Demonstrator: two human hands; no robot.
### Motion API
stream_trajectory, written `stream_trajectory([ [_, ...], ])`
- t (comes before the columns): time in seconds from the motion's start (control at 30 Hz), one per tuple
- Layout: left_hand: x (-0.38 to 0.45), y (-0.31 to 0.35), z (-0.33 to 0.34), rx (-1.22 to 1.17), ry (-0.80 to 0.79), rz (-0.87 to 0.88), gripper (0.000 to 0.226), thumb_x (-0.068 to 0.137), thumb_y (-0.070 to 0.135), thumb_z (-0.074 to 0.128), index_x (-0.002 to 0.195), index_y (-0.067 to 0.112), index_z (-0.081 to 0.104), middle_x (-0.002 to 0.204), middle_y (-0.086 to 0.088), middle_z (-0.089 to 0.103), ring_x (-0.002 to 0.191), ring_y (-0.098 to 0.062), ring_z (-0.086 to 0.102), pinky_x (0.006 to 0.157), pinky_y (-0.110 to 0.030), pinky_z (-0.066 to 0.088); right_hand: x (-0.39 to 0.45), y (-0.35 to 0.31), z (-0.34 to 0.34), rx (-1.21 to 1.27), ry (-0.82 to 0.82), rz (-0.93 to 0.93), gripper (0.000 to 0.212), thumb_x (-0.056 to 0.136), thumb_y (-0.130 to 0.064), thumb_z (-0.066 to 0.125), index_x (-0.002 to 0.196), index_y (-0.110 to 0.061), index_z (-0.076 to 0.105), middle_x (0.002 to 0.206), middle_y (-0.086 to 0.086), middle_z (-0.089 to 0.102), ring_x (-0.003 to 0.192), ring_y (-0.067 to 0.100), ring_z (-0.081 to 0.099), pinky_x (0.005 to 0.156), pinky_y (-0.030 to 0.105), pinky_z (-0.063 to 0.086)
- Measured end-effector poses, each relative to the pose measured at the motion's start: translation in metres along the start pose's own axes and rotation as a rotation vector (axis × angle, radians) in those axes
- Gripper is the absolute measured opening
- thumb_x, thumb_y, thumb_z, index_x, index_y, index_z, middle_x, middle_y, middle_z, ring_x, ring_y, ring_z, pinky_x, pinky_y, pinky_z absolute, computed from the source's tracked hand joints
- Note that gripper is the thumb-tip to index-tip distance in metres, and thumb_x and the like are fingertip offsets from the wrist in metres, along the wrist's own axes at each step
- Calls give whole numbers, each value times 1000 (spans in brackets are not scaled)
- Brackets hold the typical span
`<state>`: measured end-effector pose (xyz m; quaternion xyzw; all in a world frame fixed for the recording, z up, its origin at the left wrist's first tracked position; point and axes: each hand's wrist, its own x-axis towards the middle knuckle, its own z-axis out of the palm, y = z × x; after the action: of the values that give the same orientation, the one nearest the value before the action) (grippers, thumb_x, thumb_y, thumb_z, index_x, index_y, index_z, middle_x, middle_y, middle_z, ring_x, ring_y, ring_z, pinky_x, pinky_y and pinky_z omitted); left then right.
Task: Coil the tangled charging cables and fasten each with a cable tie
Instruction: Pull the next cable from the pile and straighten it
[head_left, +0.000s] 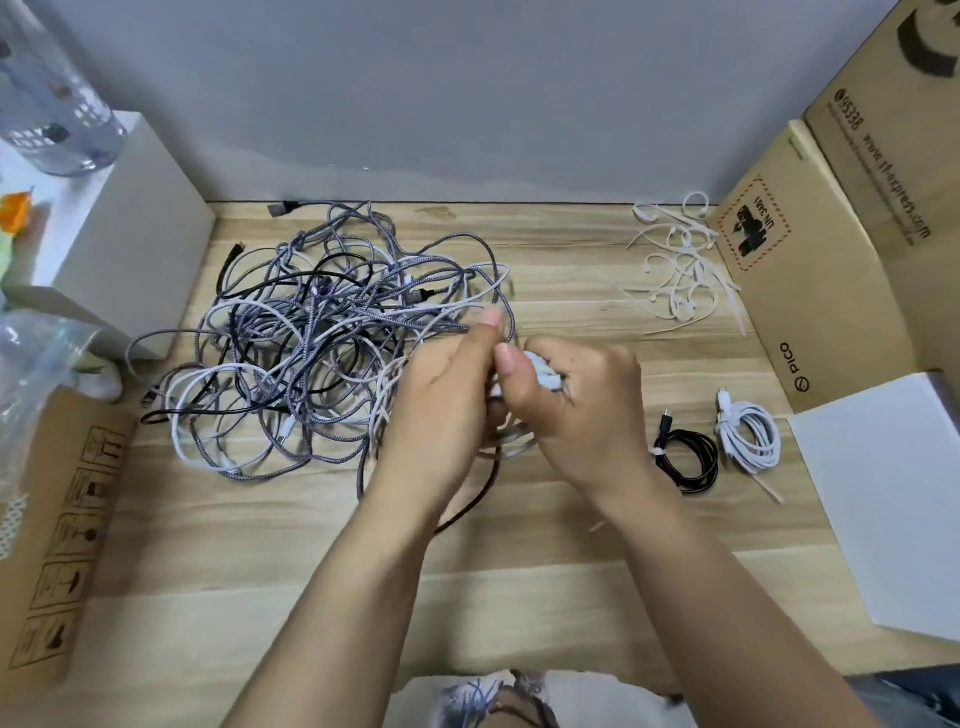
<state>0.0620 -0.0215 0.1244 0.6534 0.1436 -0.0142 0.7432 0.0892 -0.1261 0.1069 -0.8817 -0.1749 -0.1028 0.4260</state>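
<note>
Both hands curled tight on a small white cable coil (540, 371), right hand (576, 410) around it, left hand (441, 405) pinching beside it; big tangle (317, 338) just left of left fingers; cable ties (680, 270) up right, nearer right hand.

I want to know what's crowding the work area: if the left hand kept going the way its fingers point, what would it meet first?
The left hand points up and slightly right, so it would likely first meet the loops at the right edge of the tangled cables; depth is unclear.
</note>
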Motion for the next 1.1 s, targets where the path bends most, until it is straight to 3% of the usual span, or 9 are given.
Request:
stream_trajectory([
  [0.1,12,-7,-7,-213,-431,-83,40,98,27,40,70,22,68,51,7,35,44,-5,29,44,-16,23,17,16,1,89,-52,129,50,77,-59,35,41,-25,39,43,1,25,47,18,28,48,34,24],
  [0.17,21,-16,-13,-242,-533,-80,31,94,27,36,82,20,64,57,6,39,49,-6,33,49,-15,30,28,24,3,99,-91,171,47,76,-61,34,44,-29,45,45,6,35,46,20,33,49,36,28],
  [0.43,47,-29,-17,-82,-296,-73,29,101,20,37,74,10,45,52,11,37,49,-6,31,48,-14,27,75,70,24,-82,-195,291,60,87,-66,29,57,-19,52,48,-10,52,61,21,52,62,35,41],
  [0.5,50,-32,-20,-79,-262,-60,27,96,25,38,74,11,44,53,11,37,50,-7,31,48,-14,28,98,111,24,-170,-104,486,44,92,-59,36,82,-24,61,71,-13,63,83,25,60,75,35,44],
  [0.57,51,-35,-24,-84,-224,-74,30,102,19,35,74,11,43,53,10,37,50,-7,32,49,-15,29,110,162,15,-331,-21,738,31,93,-46,45,112,-23,53,109,3,64,106,31,57,88,37,42],
  [0.7,50,-38,-31,-98,-167,-127,32,102,13,29,73,10,43,51,10,37,49,-7,31,48,-14,27,100,231,-15,-436,-20,1102,53,91,-24,48,137,-8,30,137,15,47,123,36,47,100,41,38],
  [0.83,48,-44,-37,-118,-121,-185,32,101,14,31,73,9,44,50,10,38,46,-5,33,47,-13,27,92,254,-18,-429,-47,1098,25,89,-22,52,113,-15,52,128,13,55,118,33,51,96,34,40],
  [0.93,46,-44,-36,-120,-111,-218,31,101,13,31,73,9,44,49,9,38,44,-3,34,45,-11,28,87,254,-14,-421,-38,1067,2,89,-22,51,89,-24,51,122,11,59,113,31,54,93,31,41],
  [1.1,40,-41,-32,-113,-62,-239,29,101,18,33,74,14,43,50,11,39,46,-3,36,52,-19,30,79,225,-4,-379,159,932,21,93,-30,48,102,-16,61,113,10,64,107,30,56,80,28,39],
])
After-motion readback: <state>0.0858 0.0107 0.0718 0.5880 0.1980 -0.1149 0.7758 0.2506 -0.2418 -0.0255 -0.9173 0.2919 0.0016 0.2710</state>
